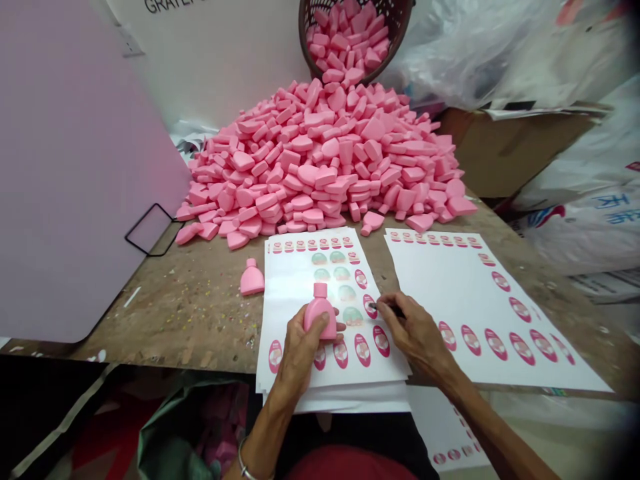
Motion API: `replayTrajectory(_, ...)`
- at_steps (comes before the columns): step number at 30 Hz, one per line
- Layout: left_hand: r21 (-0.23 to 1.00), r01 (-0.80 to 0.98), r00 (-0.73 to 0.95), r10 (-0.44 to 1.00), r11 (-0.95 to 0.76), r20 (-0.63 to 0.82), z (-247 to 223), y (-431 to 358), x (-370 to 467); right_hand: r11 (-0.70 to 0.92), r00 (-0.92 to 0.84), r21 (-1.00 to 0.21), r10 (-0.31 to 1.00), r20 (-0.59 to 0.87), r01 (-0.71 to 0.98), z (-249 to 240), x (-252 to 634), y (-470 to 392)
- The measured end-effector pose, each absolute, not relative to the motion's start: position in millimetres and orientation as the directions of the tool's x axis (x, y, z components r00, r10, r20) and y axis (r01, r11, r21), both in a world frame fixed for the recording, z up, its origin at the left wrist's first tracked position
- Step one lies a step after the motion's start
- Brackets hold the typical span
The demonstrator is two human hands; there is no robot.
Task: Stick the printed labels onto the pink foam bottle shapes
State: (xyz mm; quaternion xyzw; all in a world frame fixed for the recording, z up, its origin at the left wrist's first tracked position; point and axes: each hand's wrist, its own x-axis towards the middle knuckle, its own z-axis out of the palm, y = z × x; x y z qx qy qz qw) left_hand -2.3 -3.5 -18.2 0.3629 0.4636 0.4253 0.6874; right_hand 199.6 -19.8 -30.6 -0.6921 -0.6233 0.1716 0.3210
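Observation:
In my left hand [305, 353] is a small pink bottle [320, 313], held upright with its cap toward the far side. Beneath it lies a stack of white sticker sheets [295, 287], printed with pink oval labels and pale green domed labels. My right hand [413, 327] is closed around a slim dark tool [397, 310], mostly hidden by the fingers. Its tip meets a pink oval label [370, 306] at the sheet's right side. Another pink bottle [252, 277] lies left of the stack.
A large heap of pink bottles [320, 160] covers the back of the table [200, 320], spilling from a tipped brown basket [303, 40]. A second sticker sheet [445, 287] lies at right. A cardboard box [500, 147] and plastic bags [465, 53] stand behind; a pale panel [75, 167] borders the left.

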Motion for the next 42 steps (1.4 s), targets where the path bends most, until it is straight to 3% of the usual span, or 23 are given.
replayTrajectory(5, 0.913, -0.160, 0.241, 0.912, 0.375, -0.333, -20.7, -8.1, 12.5, 0.157, -0.019, -0.336, 0.926, 0.377, 0.929, -47.3, 191.0, -17.4)
replayTrajectory(9, 0.915, -0.121, 0.268, 0.900, 0.385, -0.344, -23.4, -11.3, 19.0, 0.176, -0.070, -0.239, 0.917, 0.393, 0.955, -51.8, 189.8, -19.1)
replayTrajectory(17, 0.933, -0.100, 0.287, 0.908, 0.345, -0.305, -31.4, -11.5, 18.0, 0.187, -0.020, -0.411, 0.926, 0.377, 0.892, -59.0, 192.6, -14.5)
replayTrajectory(26, 0.929, -0.134, 0.325, 0.901, 0.345, -0.288, -31.8, -11.4, 15.0, 0.225, -0.031, -0.345, 0.873, 0.487, 0.911, -62.4, 186.9, -11.2)
replayTrajectory(29, 0.919, -0.159, 0.307, 0.903, 0.361, -0.302, -30.3, -11.5, 14.4, 0.212, 0.055, -0.505, 0.884, 0.464, 0.837, -52.6, 186.7, -14.0)
replayTrajectory(34, 0.874, -0.298, 0.299, 0.907, 0.384, -0.296, -28.2, -10.8, 10.9, 0.015, 0.262, -0.833, 0.946, 0.191, 0.554, -25.2, 184.7, -17.6)
replayTrajectory(37, 0.774, -0.467, 0.307, 0.899, 0.428, -0.312, -24.2, -10.8, 9.5, -0.027, 0.303, -0.885, 0.944, 0.130, 0.465, -8.7, 177.6, -17.2)
replayTrajectory(42, 0.665, -0.582, 0.317, 0.884, 0.468, -0.344, -16.1, -10.7, 10.9, 0.003, 0.180, -0.893, 0.979, 0.094, 0.450, -1.9, 159.0, -17.8)
